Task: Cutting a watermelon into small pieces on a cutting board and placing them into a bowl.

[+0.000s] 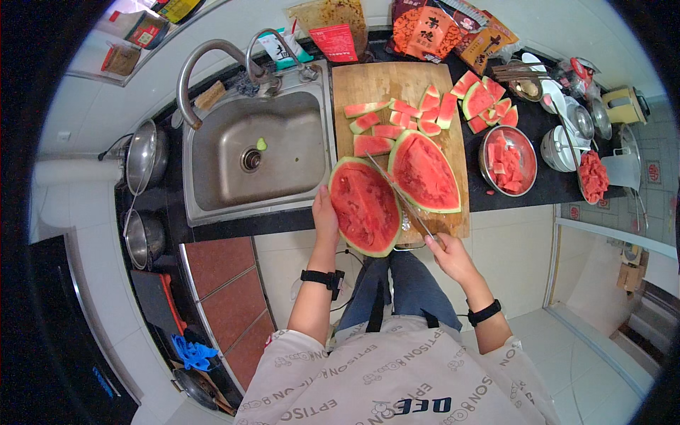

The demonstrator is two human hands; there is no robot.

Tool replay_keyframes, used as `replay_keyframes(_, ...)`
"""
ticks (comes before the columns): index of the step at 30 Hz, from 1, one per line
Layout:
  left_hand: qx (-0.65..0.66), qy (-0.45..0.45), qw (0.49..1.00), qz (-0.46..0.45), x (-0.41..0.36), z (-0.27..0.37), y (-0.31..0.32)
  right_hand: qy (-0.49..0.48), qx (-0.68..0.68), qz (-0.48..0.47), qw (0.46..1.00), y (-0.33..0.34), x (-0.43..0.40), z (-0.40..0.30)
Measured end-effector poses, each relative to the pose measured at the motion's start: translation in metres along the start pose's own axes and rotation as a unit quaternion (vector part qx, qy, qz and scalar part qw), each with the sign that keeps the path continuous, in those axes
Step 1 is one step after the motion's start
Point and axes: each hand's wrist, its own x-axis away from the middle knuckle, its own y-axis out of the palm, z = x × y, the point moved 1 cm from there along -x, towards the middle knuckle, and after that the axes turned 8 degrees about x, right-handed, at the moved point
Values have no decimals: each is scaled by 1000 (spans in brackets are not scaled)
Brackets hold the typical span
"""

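Observation:
My left hand [325, 215] holds a cut watermelon piece [366, 207] by its rind, red flesh facing up, at the front left of the wooden cutting board [372, 79]. In my right hand [450, 257] is the handle of a knife [409, 204]. Its blade slants up and left between that piece and a second large watermelon piece [425, 172], which lies on the board. Whether the blade touches either piece I cannot tell. Behind them, several small rind pieces [404, 119] are scattered on the board.
A steel sink [287, 143] with a curved faucet [207, 48] adjoins the board's left side. To the right stand a steel bowl of watermelon chunks [534, 178], loose rinds [481, 101] and stacked white bowls [555, 151]. Food bags [425, 32] line the wall.

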Motion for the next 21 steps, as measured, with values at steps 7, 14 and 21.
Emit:
replay_keyframes(7, 32, 5, 999, -8, -6, -10, -9, 24, -3, -18, 1000, -1, 3, -6)
replay_keyframes(14, 51, 2, 998, -35, -10, -17, -14, 9, 3, -4, 1000, 0, 1, -2)
replay_keyframes(21, 17, 16, 1000, 7, -3, -10, -5, -7, 28, 9, 1000, 3, -1, -12)
